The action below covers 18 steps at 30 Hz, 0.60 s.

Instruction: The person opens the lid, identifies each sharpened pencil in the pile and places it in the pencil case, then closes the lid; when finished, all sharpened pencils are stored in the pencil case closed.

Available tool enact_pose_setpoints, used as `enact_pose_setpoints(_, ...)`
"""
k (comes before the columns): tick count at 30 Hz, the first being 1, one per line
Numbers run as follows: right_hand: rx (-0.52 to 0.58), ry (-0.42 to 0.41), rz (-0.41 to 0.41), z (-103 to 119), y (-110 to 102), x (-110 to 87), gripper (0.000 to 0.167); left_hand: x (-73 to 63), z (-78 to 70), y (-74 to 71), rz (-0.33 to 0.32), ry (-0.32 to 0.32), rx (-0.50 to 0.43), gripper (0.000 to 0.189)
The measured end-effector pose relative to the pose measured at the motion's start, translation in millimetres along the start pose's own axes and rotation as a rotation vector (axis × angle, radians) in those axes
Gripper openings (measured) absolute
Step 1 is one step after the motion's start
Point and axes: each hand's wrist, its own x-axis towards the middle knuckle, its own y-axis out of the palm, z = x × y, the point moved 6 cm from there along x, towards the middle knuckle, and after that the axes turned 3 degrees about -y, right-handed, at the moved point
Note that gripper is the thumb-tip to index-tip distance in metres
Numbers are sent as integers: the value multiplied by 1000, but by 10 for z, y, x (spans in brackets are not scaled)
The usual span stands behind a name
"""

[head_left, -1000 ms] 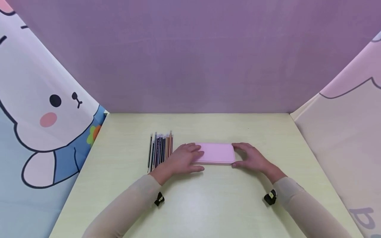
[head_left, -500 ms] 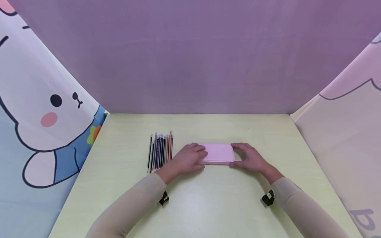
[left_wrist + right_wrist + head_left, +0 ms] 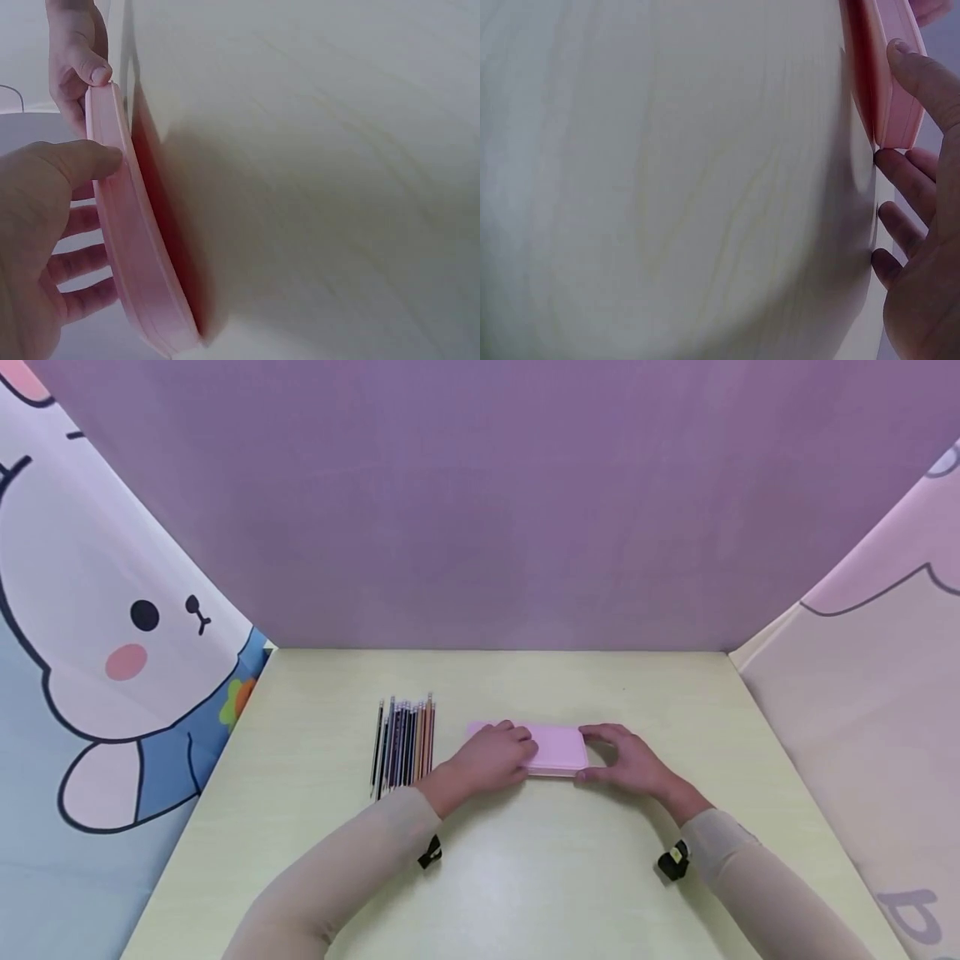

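A flat pink case (image 3: 555, 747) with rounded corners lies on the table in the head view. My left hand (image 3: 497, 757) lies over its left half, fingers across the lid. In the left wrist view, the left thumb (image 3: 105, 160) presses on the near side wall of the case (image 3: 139, 247). My right hand (image 3: 626, 762) holds the right end between thumb and fingers. The right wrist view has the right thumb (image 3: 907, 56) against the near wall and a fingertip at the corner. Left of the case lies a row of several pencils (image 3: 405, 743), side by side.
The pale wood-grain table (image 3: 562, 877) reaches back to a purple backdrop (image 3: 487, 510). A cartoon-printed panel (image 3: 97, 643) stands along the left edge, and another printed panel (image 3: 862, 710) along the right. A small black device (image 3: 673, 862) hangs at the right sleeve.
My left hand has slid rightward over the case, with its fingers drawn in more. The right hand and the case's right end have shifted very slightly left. The pencils stay put.
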Motion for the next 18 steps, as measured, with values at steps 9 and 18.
enact_pose_setpoints(9, 34, 14, 6, 22, -10, 10, 89, 88, -133, -66, 68, 7, 103, 30)
enact_pose_setpoints(18, 53, 36, -1, 13, 5, 4, 86, 122, -274, -84, 96, 4, 195, 30)
